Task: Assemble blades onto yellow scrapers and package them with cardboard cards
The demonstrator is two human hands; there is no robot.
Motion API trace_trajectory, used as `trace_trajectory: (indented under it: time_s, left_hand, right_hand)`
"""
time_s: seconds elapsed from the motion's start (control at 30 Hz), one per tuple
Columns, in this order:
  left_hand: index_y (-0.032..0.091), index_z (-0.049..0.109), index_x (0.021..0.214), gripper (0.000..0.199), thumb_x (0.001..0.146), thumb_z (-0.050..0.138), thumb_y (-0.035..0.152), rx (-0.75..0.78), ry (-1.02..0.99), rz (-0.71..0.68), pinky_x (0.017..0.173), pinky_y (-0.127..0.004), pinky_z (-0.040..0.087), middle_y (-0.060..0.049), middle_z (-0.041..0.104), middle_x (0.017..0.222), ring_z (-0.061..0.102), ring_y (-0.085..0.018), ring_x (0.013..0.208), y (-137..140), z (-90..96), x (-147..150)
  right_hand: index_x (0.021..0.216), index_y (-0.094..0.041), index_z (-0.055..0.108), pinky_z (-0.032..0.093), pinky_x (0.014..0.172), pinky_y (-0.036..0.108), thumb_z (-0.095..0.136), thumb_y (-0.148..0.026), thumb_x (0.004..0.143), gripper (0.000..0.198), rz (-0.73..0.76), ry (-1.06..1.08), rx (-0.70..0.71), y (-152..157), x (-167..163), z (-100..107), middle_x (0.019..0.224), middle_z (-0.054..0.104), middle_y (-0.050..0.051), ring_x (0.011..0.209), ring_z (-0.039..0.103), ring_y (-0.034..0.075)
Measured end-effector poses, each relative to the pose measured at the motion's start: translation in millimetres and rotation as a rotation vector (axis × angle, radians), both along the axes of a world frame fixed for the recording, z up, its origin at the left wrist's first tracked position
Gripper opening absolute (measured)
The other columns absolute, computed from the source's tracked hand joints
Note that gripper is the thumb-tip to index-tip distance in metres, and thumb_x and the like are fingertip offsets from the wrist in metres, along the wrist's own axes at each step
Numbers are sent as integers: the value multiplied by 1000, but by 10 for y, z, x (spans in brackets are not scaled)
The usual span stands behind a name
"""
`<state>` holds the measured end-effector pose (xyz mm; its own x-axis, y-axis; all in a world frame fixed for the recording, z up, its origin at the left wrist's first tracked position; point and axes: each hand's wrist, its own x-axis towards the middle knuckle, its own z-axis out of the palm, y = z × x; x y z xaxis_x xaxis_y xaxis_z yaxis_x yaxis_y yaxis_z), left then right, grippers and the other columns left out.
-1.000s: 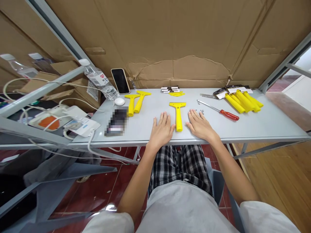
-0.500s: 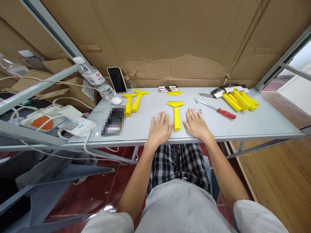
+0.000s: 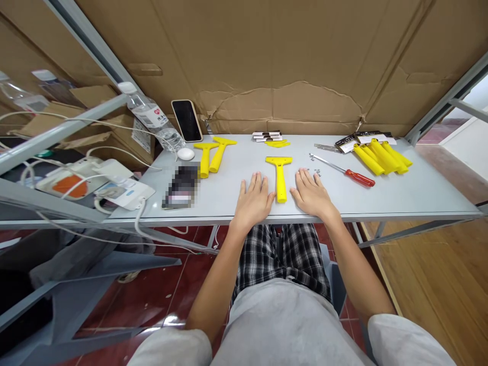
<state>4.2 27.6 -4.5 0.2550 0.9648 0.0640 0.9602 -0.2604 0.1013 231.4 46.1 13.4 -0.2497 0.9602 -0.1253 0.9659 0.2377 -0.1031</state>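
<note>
a clear plastic bottle [image 3: 152,119] with a white cap leans at the back left of the surface [image 3: 389,198]; how much liquid it holds is hard to tell. just left of it sits a cardboard box [image 3: 125,140] with its flaps up, the inside hidden from this angle, and two more bottles [image 3: 28,100] show farther left, their contents too unclear to read. the left hand [image 3: 252,201] lies palm down near the front edge, its fingers straight and slightly spread, touching only the surface, with the thumb pointing toward the yellow scraper [image 3: 281,184]. the right hand [image 3: 313,195] rests the same way on the other side, fingers extended and somewhat closer together, gripping nothing, their tips near some small screws [image 3: 317,173]. the yellow scraper lies flat between the two hands, its wide head toward the back and its handle toward the person. right of the screws is a red-handled screwdriver [image 3: 358,178], set at a slant, and behind it yellow handles [image 3: 385,158] are bunched beside printed cards [image 3: 346,143]. two other scrapers [image 3: 205,160] lie at the left, and thin yellow strips [image 3: 278,144] sit by a small stack of packets [image 3: 267,136] at the back.
</note>
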Motion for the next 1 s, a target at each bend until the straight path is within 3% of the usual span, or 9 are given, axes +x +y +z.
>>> trace_trajectory:
  time_s: [0.27,0.47,0.67,0.73,0.8,0.87,0.93,1.0]
  left_hand:
    - [8,37,184,76,121,27,49,-4,-57,8,149,-68,19,-23,25,194,21,-37,184,-9,16,-4]
    - [1,38,182,78,121,25,48,-19,-46,3,149,-67,18,-27,23,194,20,-38,184,-8,31,0]
    - [5,44,179,73,120,34,46,-5,-26,15,148,-63,23,-25,32,193,27,-37,183,-14,106,7]
    - [6,49,177,71,119,40,46,-4,-10,9,146,-63,30,-25,37,191,34,-38,180,-6,189,-8]
    - [10,60,168,66,118,45,49,0,2,-5,139,-63,42,-24,48,185,49,-41,170,33,299,-41]
    - [14,74,153,59,118,44,52,-7,-5,-22,126,-62,55,-22,64,171,64,-43,155,133,417,-95]
    - [16,80,144,56,118,43,50,-20,-46,-19,116,-58,61,-20,77,153,73,-42,142,315,522,-164]
    - [18,79,149,54,115,49,48,6,-93,26,116,-57,61,-19,79,150,73,-42,141,580,605,-240]
  right_hand:
    - [187,-3,24,11,156,60,13,-55,116,89,19,24,35,16,21,-52,193,8,14,188,10,28]
    - [188,-3,23,10,157,59,14,-56,117,89,11,34,15,17,14,-34,194,7,13,188,9,28]
    - [186,-2,27,12,156,61,20,-55,117,87,26,26,18,3,15,26,194,11,15,188,11,30]
    - [182,-3,37,21,154,62,29,-55,116,84,64,16,37,10,35,128,193,19,18,185,19,34]
    - [169,-8,57,37,147,60,34,-52,115,73,120,1,46,54,81,280,184,41,19,176,40,36]
    - [149,-13,73,50,134,53,30,-44,116,63,154,1,49,165,158,450,162,66,18,153,64,33]
    - [141,-15,78,54,124,46,27,-39,117,61,149,30,83,353,263,598,145,76,17,135,72,28]
    - [149,-16,78,55,118,38,41,-33,114,53,137,67,84,600,383,698,140,78,15,127,73,25]
